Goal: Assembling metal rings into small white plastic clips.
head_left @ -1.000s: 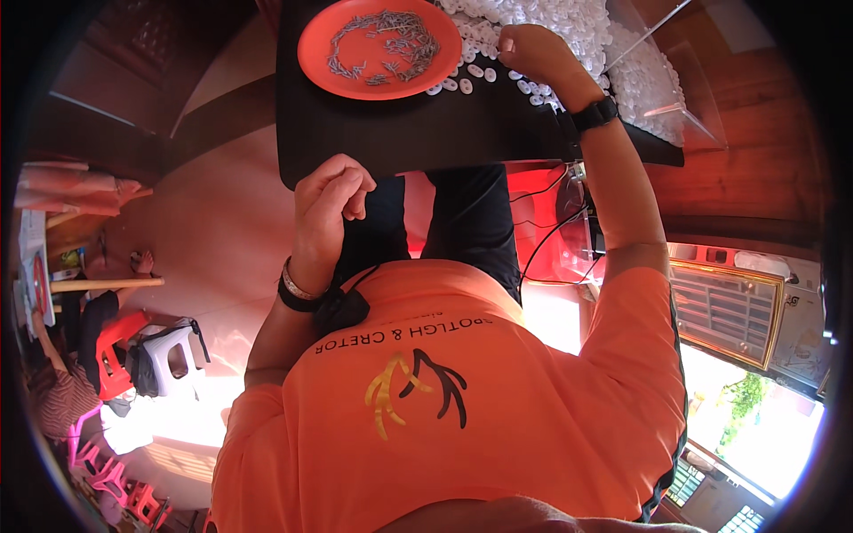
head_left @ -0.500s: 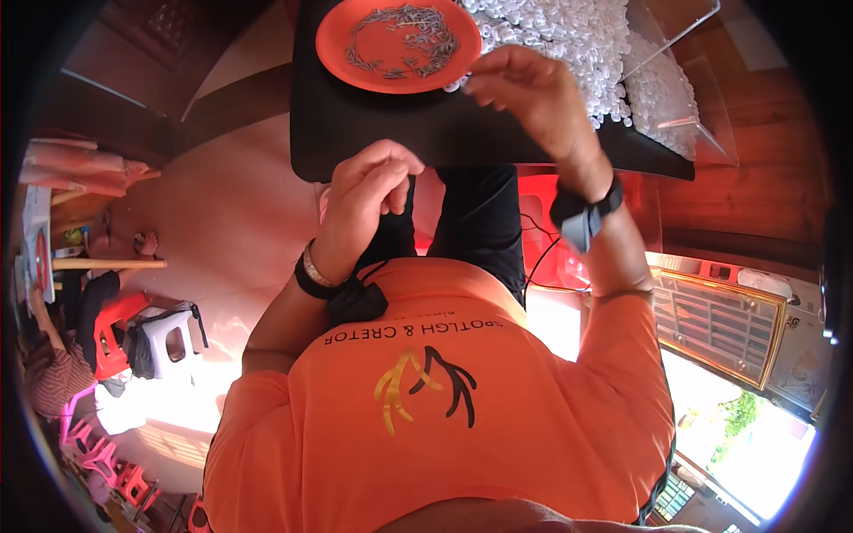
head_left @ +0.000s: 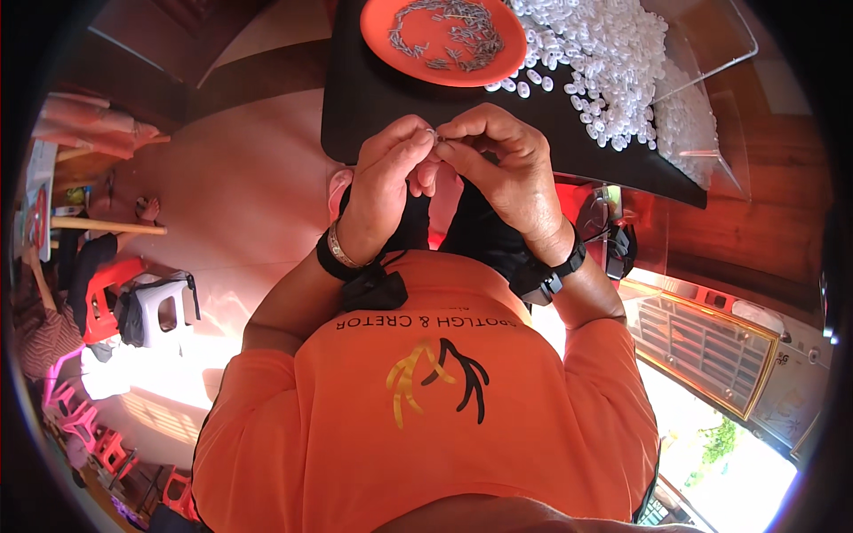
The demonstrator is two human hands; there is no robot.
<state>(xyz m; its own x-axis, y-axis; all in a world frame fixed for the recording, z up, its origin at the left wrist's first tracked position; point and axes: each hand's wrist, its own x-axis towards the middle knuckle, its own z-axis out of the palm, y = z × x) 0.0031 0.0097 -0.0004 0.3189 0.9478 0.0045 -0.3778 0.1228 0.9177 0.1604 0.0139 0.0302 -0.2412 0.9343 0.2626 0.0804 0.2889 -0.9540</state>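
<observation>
Both hands meet here, fingertip to fingertip, out over the person's lap, just below the near edge of a black table (head_left: 366, 102). The left hand (head_left: 380, 186) has its thumb and forefinger pinched on a small pale piece (head_left: 434, 136), the other fingers curled in underneath. And the right hand (head_left: 514, 171) comes in from the other side — thumb and forefinger closed on that same piece, right against the left fingertips. It's tiny and mostly covered; its exact shape I can't tell.

Up on the table sits a round orange-red plate (head_left: 384, 44), thin grey pins (head_left: 477, 40) strewn over it in a loose, broken ring. Just beside it, a great spread of white oval plastic pieces (head_left: 600, 44), a few loose ones lying close to the plate's rim. Farther right, a clear plastic panel (head_left: 736, 58) stands by another white heap (head_left: 686, 124).

A black watch (head_left: 538, 282) on the right wrist, a pale patterned bracelet (head_left: 336, 242) and a dark band on the left, an orange T-shirt (head_left: 435, 453) below. Off to the left — a grey plastic stool (head_left: 164, 322) with a red one (head_left: 105, 289) beside it, and another person in a striped top (head_left: 49, 342).
</observation>
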